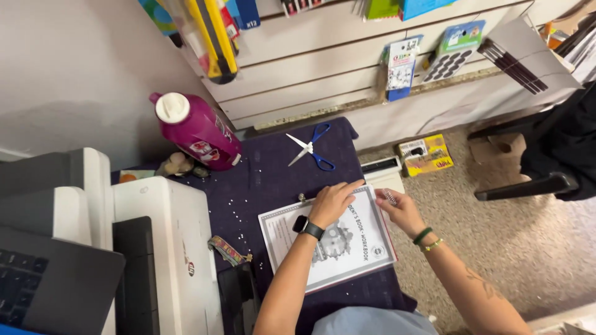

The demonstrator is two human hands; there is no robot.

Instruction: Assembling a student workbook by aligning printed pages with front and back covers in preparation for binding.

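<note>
Both of our hands worked at the far edge of the printed booklet (338, 245), which lay flat on the dark cloth of the desk (273, 180), close to its near right corner. Our left hand (332, 201), with a black watch on its wrist, pressed palm-down on the booklet's top edge, fingers spread and grasping nothing. Our right hand (400, 211), wearing green and beaded bands, was pinched around a small pale spiral piece (390, 197) just off the booklet's right corner; we could not tell exactly what that piece was. We judged that we were in the middle of binding or fastening the pages: the sheets were squared and held down, and the small piece was brought to their edge. As we read it, the next move called for a steady left palm so the stack did not slide, and for careful aiming of the piece against the paper's edge.

Along the desk's left edge stood a white printer (164, 248), with a patterned strap (228, 250) just beside it. Small white specks dotted the cloth. Farther off, blue-handled scissors (313, 149) lay open near the far edge, and a magenta bottle (198, 130) with a white cap stood at the far left corner.
</note>
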